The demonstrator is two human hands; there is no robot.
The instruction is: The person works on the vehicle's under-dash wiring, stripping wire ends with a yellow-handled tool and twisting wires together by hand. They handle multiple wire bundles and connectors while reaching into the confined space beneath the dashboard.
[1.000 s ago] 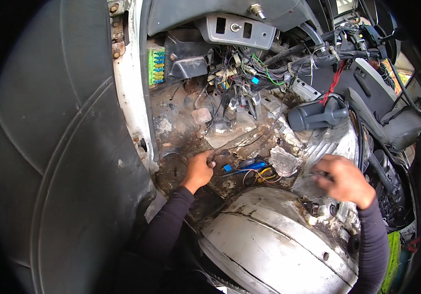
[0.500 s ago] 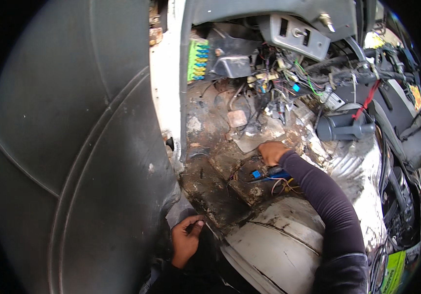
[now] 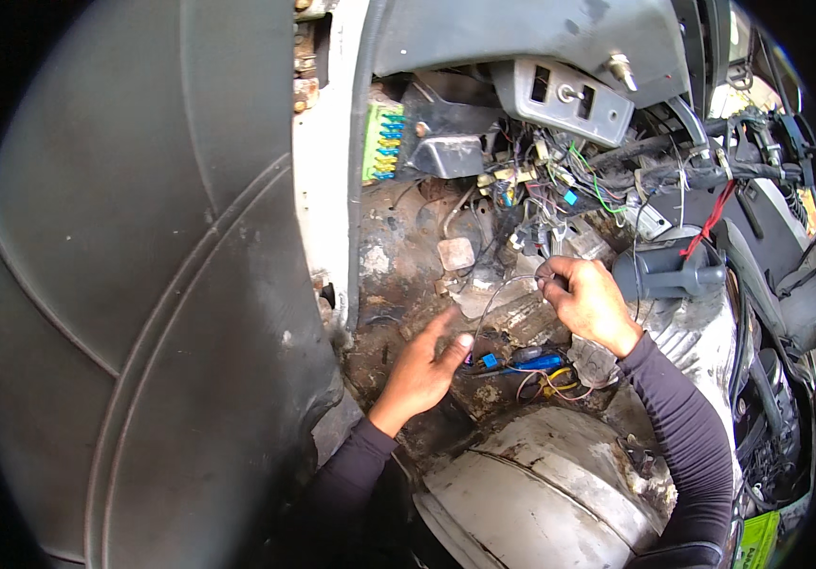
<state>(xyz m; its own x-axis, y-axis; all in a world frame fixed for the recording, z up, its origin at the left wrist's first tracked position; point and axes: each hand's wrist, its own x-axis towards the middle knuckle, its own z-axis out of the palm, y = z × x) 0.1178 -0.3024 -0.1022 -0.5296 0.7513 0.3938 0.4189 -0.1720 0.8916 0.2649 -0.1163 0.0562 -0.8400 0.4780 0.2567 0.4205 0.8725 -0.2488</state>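
My right hand [image 3: 590, 302] pinches a thin dark wire [image 3: 491, 305] between thumb and fingertips, above the dirty metal floor of a vehicle. From those fingers the wire curves down and to the left. My left hand [image 3: 424, 368] is close to the wire's lower stretch, its index finger stretched out and its thumb apart, slightly blurred. Below the hands lie a blue-handled screwdriver [image 3: 543, 362], a small blue connector [image 3: 490, 360], a yellow-handled tool [image 3: 558, 382] and a loose pinkish wire [image 3: 579, 396].
A dark door panel [image 3: 190, 332] fills the left side. A rounded pale hump [image 3: 541, 465] rises in front. Beyond stand a green fuse block [image 3: 381, 142], tangled wires [image 3: 541, 171], a grey switch panel [image 3: 560, 100] and a grey cylinder [image 3: 664, 270] with a red tie.
My right hand has lifted from the tools on the floor and now holds the thin wire. My left hand has moved up and forward from the door edge, its fingers opening.
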